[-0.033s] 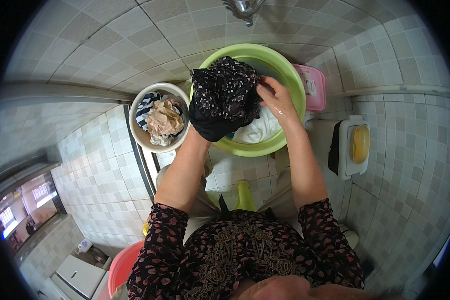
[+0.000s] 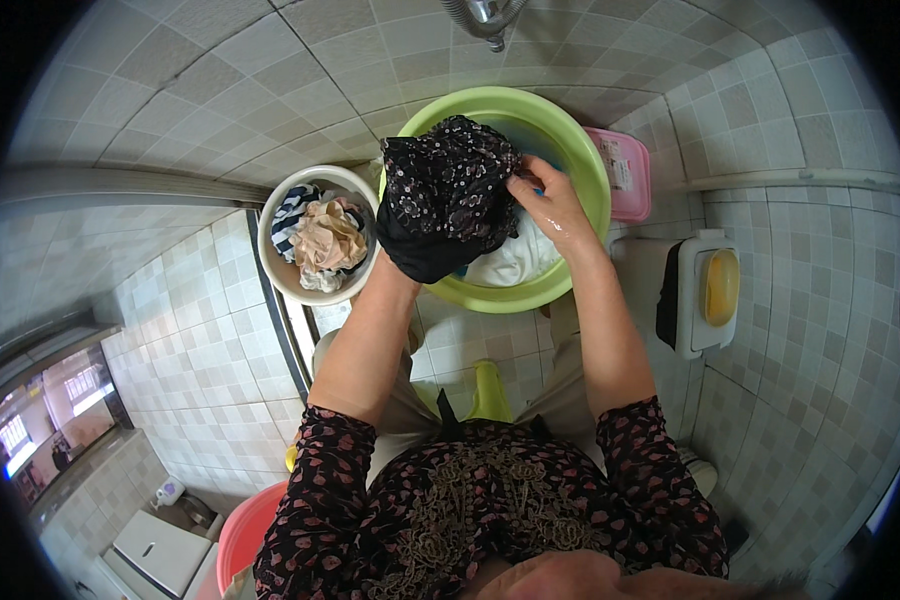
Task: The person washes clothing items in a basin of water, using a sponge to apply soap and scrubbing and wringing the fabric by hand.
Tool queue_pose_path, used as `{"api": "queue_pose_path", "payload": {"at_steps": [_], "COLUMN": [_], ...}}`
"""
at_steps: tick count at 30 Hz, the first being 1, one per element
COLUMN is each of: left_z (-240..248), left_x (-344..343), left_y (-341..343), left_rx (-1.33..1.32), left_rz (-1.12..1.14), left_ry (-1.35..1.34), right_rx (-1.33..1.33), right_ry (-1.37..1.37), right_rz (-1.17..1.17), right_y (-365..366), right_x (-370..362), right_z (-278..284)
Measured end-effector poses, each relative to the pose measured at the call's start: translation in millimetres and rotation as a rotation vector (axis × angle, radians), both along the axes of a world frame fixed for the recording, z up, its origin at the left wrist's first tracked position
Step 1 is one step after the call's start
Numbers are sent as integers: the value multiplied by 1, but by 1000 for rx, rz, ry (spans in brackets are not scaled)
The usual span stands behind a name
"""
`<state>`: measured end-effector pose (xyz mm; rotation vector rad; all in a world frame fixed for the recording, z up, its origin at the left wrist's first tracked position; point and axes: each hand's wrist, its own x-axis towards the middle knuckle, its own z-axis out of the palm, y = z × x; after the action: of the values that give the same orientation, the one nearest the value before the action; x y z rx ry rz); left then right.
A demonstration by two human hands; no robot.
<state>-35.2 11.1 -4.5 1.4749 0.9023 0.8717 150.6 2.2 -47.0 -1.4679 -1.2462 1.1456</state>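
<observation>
A black garment with a small light floral print (image 2: 448, 185) is bunched over the green basin (image 2: 592, 245), its plain black part hanging at the lower left. My left hand (image 2: 396, 270) holds the garment up from beneath; its fingers are hidden by the cloth and only the wrist area shows. At the garment's right edge, my right hand (image 2: 555, 208) pinches the cloth between thumb and fingers, its skin wet and shiny. Below, white cloth (image 2: 515, 260) lies in the basin, with a bit of blue near the right fingers.
To the left stands a white basin (image 2: 270, 255) holding beige and striped clothes (image 2: 328, 240). A pink container (image 2: 625, 178) and a white bin with a yellow soap-like dish (image 2: 720, 288) are at the right. A metal tap (image 2: 488, 22) juts from the tiled wall. A red tub (image 2: 245, 525) sits lower left.
My right hand has shifted very slightly along the garment's right edge, its fingers tilting a little. The left arm and the garment stay almost in place.
</observation>
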Motion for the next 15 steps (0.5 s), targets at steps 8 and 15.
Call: {"api": "queue_pose_path", "payload": {"at_steps": [8, 15], "left_z": [1, 5], "left_x": [-10, -15], "left_y": [6, 10], "left_rx": [83, 293], "left_rz": [6, 10], "left_ry": [34, 149], "right_rx": [-19, 154], "right_ry": [554, 691], "right_rz": [-286, -503], "right_y": [1, 7], "right_x": [15, 43], "right_z": [12, 3]}}
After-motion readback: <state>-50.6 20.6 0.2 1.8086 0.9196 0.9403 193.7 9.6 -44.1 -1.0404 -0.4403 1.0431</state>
